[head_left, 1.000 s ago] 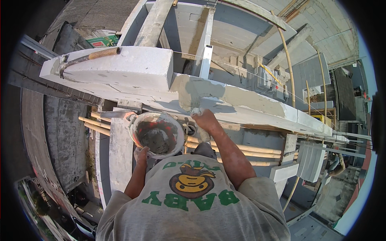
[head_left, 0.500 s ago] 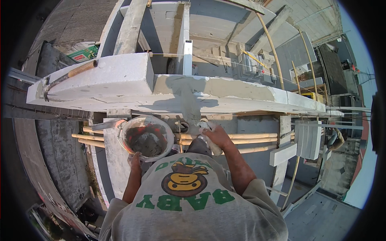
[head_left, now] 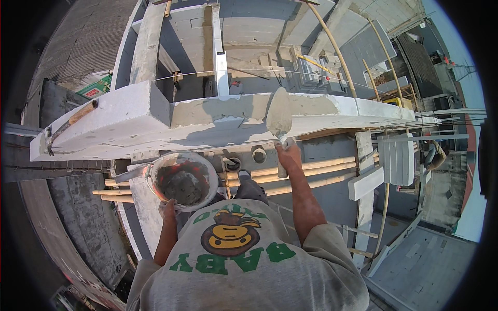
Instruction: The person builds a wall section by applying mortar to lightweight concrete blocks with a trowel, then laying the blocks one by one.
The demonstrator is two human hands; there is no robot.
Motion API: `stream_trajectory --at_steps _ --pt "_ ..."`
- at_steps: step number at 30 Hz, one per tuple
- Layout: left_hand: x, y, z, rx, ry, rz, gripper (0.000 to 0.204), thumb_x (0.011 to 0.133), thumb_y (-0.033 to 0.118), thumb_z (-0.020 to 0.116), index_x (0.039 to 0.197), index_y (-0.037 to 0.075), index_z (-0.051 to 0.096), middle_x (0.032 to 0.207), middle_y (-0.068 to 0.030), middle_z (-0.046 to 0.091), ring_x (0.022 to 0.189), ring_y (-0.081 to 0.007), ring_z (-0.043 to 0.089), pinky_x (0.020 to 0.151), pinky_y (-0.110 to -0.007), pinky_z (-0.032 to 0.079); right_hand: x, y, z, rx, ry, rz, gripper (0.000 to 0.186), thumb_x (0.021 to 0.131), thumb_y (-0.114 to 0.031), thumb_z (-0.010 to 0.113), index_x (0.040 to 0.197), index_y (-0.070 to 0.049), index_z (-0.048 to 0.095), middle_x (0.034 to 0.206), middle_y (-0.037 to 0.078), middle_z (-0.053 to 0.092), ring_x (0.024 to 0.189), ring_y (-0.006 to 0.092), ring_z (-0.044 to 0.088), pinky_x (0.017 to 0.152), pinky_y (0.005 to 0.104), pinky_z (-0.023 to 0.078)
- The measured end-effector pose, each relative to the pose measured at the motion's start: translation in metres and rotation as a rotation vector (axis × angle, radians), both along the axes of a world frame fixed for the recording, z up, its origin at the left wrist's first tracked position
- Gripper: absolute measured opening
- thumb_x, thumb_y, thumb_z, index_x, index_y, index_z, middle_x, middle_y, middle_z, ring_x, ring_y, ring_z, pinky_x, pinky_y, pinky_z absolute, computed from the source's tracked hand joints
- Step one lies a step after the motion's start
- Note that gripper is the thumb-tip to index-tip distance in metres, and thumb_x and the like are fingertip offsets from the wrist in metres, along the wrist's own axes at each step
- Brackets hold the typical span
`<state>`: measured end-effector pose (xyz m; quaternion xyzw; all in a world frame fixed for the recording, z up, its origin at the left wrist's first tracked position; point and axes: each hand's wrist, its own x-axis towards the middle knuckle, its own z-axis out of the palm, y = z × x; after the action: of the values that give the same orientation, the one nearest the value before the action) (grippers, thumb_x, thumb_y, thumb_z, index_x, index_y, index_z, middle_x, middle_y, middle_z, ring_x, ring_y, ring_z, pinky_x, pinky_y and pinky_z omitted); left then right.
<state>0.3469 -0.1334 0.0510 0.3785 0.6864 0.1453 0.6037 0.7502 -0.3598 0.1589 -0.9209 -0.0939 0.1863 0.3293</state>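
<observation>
A trowel (head_left: 279, 113), its blade coated with grey mortar, is gripped by its handle in my right hand (head_left: 288, 155). The blade is raised in front of the white block wall (head_left: 228, 127), over its edge in this view; whether it touches cannot be made out. A layer of wet mortar (head_left: 197, 110) covers the wall's top. My left hand (head_left: 167, 207) holds the near rim of a pale bucket (head_left: 211, 173), fingers partly hidden. Grey mortar (head_left: 181, 185) lies inside it. On the wall's left end sits a larger white block (head_left: 119, 106).
A hammer-like tool with a wooden handle (head_left: 83, 112) rests on the left block. Bamboo poles (head_left: 311, 173) run below the wall. White blocks (head_left: 398, 158) are stacked on a plank at right. A string (head_left: 249, 70) stretches above the wall. Deep drops lie on both sides.
My right hand has lifted the trowel and moved it rightward, swinging its blade up toward the wall. My left hand stays on the bucket. The view has shifted slightly.
</observation>
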Motion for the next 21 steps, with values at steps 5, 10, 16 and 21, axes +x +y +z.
stream_trajectory --at_steps 5,10,16,21 --pt "0.011 -0.019 0.001 0.006 -0.005 0.032 0.017 0.072 0.011 0.065 0.082 0.008 0.051 0.067 -0.0012 0.054 0.051 -0.0124 0.051 0.047 -0.028 0.043 0.044 -0.021 -0.028 -0.045 -0.024 -0.065 0.04 0.084 -0.033 0.06 0.103 0.002 0.056 0.092 0.027 0.064 0.092 0.0438 0.061 0.08 0.0465 0.048" --pt "0.024 -0.03 0.002 -0.027 0.052 -0.072 0.018 0.073 0.013 0.064 0.08 0.009 0.049 0.066 -0.0018 0.053 0.051 -0.0127 0.05 0.044 -0.027 0.042 0.016 -0.048 -0.016 -0.248 0.112 0.139 0.047 0.085 -0.036 0.057 0.111 0.004 0.052 0.1 0.03 0.062 0.099 0.0438 0.059 0.086 0.0476 0.047" --pt "0.045 -0.046 0.002 -0.001 -0.02 -0.017 0.018 0.074 0.015 0.065 0.081 0.009 0.049 0.066 -0.0028 0.054 0.052 -0.0126 0.051 0.045 -0.028 0.043 -0.025 -0.114 -0.009 -0.169 0.15 0.156 0.04 0.084 -0.032 0.06 0.104 0.003 0.055 0.091 0.028 0.063 0.091 0.0429 0.061 0.078 0.0475 0.049" --pt "0.025 -0.058 -0.035 -0.002 -0.071 0.001 0.017 0.075 0.017 0.064 0.084 0.008 0.053 0.066 -0.0026 0.054 0.052 -0.0135 0.052 0.046 -0.028 0.043 0.005 -0.11 0.007 0.068 0.205 0.018 0.034 0.083 -0.029 0.06 0.095 0.002 0.056 0.087 0.025 0.064 0.086 0.0411 0.062 0.074 0.0465 0.049"
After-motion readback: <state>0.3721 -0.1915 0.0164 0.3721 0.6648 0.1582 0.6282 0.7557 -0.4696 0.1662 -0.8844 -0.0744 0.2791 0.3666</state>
